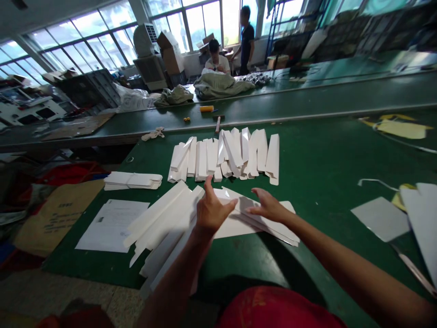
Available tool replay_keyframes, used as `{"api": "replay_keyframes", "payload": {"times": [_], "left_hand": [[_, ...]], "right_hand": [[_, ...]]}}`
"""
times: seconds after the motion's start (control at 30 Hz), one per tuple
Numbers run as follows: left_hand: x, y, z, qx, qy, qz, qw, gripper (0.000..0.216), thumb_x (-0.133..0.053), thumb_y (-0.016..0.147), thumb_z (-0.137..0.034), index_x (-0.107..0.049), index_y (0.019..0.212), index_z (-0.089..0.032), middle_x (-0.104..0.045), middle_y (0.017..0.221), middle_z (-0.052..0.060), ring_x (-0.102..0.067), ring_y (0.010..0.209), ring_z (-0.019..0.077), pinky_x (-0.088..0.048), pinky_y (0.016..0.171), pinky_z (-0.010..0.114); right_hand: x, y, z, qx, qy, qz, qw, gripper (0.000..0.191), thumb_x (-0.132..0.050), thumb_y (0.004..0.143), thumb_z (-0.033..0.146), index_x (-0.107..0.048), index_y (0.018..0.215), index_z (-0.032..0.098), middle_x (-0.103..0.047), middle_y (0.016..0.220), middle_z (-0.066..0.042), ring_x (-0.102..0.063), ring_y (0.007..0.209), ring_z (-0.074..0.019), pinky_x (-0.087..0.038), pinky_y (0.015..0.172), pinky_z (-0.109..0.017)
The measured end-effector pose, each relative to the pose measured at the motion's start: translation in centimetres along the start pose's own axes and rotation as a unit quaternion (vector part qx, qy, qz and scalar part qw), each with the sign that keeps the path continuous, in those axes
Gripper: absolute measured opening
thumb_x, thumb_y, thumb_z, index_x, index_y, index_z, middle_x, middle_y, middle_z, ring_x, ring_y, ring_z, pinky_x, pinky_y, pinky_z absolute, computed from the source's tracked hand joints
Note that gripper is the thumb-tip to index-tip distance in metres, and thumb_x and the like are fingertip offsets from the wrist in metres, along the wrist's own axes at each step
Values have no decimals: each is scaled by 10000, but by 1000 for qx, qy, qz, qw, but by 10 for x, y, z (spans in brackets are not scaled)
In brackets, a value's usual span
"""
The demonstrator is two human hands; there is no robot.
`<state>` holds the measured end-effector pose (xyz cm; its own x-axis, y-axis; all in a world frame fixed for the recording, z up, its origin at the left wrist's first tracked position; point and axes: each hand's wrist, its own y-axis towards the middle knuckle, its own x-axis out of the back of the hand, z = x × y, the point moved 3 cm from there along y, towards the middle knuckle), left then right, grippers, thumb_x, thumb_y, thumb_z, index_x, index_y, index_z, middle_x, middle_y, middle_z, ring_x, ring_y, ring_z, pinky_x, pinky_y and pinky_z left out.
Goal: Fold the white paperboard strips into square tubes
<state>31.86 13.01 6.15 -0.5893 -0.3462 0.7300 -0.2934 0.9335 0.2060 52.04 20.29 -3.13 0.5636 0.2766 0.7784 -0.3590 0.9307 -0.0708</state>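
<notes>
A red garment (278,310) is nearest the camera. Ahead, on the green counter (324,182), a white card blank (273,224) lies between and beneath the left hand (212,212) and right hand (271,207). Both hands are partly open, thumbs spread; no firm grip is visible. Even pressure along the long edges should keep panels aligned. The blank appears long, smooth and partly folded

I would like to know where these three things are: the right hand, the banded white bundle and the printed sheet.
Right hand (270,207): head view, middle of the hand.
Banded white bundle (141,179): head view, upper face, right of the band.
Printed sheet (113,226): head view, middle of the page.
</notes>
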Motion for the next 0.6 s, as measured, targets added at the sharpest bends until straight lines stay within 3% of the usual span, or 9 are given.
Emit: {"api": "replay_keyframes", "payload": {"times": [0.07, 0.1, 0.17, 0.23, 0.33, 0.43, 0.53, 0.6], "left_hand": [[-10, 16, 23, -4, 68, 9, 998, 1087, -826, 706, -427, -171, 1525, -138, -632, 1251, 211, -638, 1163, 355, -512, 952, 438], [-17, 19, 35, -9, 99, 15, 995, 1132, -818, 714, -457, -123, 1543, -121, -607, 1288, 229, -618, 1191, 357, -506, 962, 445], [-35, 14, 59, -16, 168, 30, 985, 1217, -814, 700, -514, -63, 1565, -105, -539, 1375, 262, -568, 1246, 370, -489, 982, 492], [-54, -6, 84, -16, 248, 55, 967, 1282, -834, 643, -562, -73, 1578, -128, -406, 1502, 285, -463, 1338, 413, -448, 1002, 592], [-78, -41, 122, -31, 346, 117, 931, 1326, -899, 529, -542, -167, 1577, -190, -236, 1606, 256, -265, 1440, 493, -359, 996, 736], [-81, -52, 149, -39, 379, 119, 917, 1187, -905, 580, -417, -254, 1556, -237, -226, 1619, 217, -204, 1464, 496, -290, 1003, 787], [-66, -34, 150, -21, 313, 42, 949, 1034, -859, 663, -329, -322, 1536, -185, -235, 1610, 238, -170, 1484, 475, -159, 1071, 789], [-59, -20, 138, 27, 130, 15, 991, 1074, -876, 628, -344, -330, 1528, -132, -257, 1596, 262, -179, 1488, 458, -112, 1140, 720]], "right_hand": [[-39, 0, -29, -34, -51, -12, 998, 966, -873, 568, 460, -465, 1360, 87, -392, 1488, -335, -355, 1371, -520, -320, 1032, -707], [-55, -3, -41, -39, -69, -12, 997, 1006, -887, 546, 431, -451, 1380, 78, -364, 1504, -347, -311, 1389, -542, -271, 1034, -744], [-76, -9, -60, -30, -100, -18, 994, 954, -864, 588, 372, -443, 1402, 106, -375, 1522, -303, -285, 1419, -504, -212, 1078, -722], [-83, -13, -75, -17, -122, -33, 992, 862, -820, 652, 342, -452, 1402, 130, -438, 1496, -259, -338, 1400, -460, -236, 1094, -667], [-72, -11, -98, -7, -138, -61, 989, 802, -787, 686, 344, -468, 1387, 118, -520, 1418, -250, -446, 1305, -444, -342, 1048, -607], [-52, -7, -117, -2, -134, -85, 987, 796, -782, 680, 373, -486, 1369, 104, -551, 1374, -253, -484, 1267, -434, -400, 1034, -554], [-32, -10, -124, -2, -115, -107, 988, 806, -751, 695, 412, -479, 1367, 61, -550, 1355, -288, -489, 1262, -458, -408, 1039, -578], [-23, -19, -115, 14, -96, -104, 990, 808, -713, 730, 435, -453, 1390, 49, -546, 1365, -281, -512, 1262, -429, -419, 1057, -556]]}}
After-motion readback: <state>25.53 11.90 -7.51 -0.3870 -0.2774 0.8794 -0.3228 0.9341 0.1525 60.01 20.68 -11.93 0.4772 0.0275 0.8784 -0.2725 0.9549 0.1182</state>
